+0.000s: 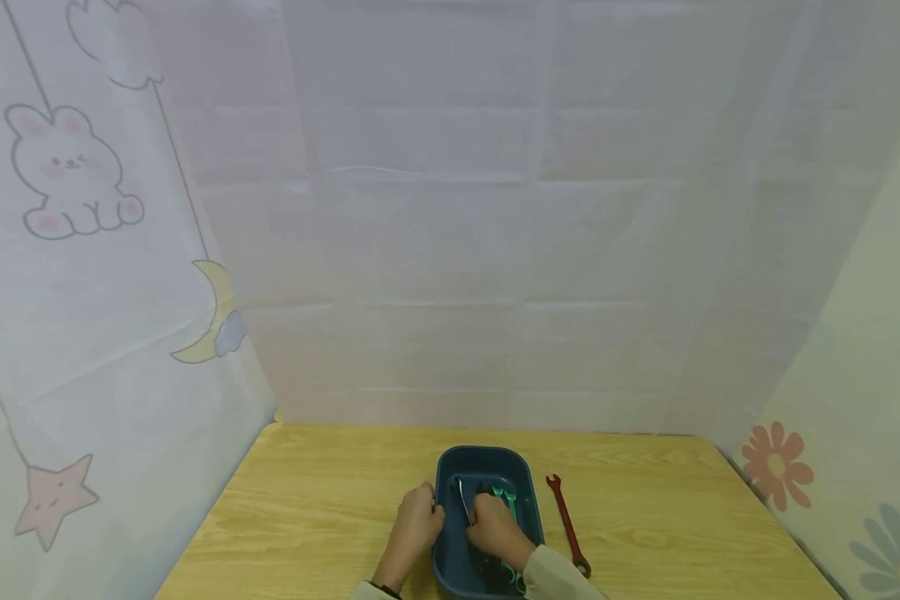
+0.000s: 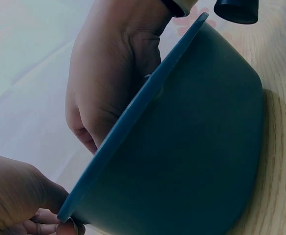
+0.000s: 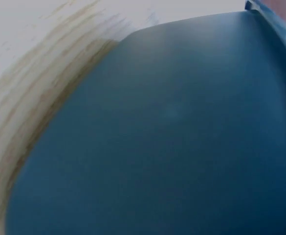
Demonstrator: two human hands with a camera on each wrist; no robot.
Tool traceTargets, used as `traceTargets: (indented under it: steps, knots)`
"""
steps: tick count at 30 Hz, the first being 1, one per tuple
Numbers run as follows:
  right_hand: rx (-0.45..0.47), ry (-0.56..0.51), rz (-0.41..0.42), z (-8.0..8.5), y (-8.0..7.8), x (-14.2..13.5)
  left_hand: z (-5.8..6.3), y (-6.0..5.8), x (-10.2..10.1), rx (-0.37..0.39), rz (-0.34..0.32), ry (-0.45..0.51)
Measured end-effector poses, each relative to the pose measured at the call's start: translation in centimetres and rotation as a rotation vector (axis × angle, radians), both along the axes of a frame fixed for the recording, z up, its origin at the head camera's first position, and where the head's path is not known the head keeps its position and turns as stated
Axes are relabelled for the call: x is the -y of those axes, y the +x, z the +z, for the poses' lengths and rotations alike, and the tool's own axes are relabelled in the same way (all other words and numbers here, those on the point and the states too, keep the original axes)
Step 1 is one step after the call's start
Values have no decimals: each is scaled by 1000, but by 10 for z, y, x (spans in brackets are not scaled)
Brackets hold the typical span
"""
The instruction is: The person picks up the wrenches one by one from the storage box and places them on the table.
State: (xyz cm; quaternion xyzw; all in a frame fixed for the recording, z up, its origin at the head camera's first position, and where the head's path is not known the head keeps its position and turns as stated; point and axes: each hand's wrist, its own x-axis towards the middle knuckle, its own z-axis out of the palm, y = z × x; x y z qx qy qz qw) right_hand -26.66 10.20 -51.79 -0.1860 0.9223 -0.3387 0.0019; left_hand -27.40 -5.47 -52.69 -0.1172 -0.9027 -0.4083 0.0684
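Observation:
A dark blue plastic tub (image 1: 446, 567) stands on the table, with wrenches lying inside it. My left hand (image 1: 417, 518) pinches the tub's left rim between thumb and fingers; in the left wrist view the left hand (image 2: 15, 193) is at the rim's lower end. Reaching into the tub, my right hand (image 1: 493, 525) has its fingers curled round a silver wrench (image 1: 462, 493), whose upper end sticks out toward the far left. Green wrenches (image 1: 511, 498) lie along the tub's right side, partly hidden by that hand. In the right wrist view the tub's outer wall (image 3: 157, 127) fills most of the picture.
A red wrench (image 1: 566, 521) lies on the wooden table (image 1: 330, 492) to the right of the tub. Printed cloth walls (image 1: 435, 250) close off the table's back and sides.

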Motion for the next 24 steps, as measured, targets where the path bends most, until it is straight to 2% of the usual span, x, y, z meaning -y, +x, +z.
traceTargets:
  steps: [5,12,24]
  knots:
    - [18,15,-27,1,0,0,1,2,-1,-6,7,-1]
    - [8,-32,-30,3,-1,-1,0,1,-1,-25,6,-4]
    - [-20,-43,-49,7,-2,-3,0,1,-3,2,10,-4]
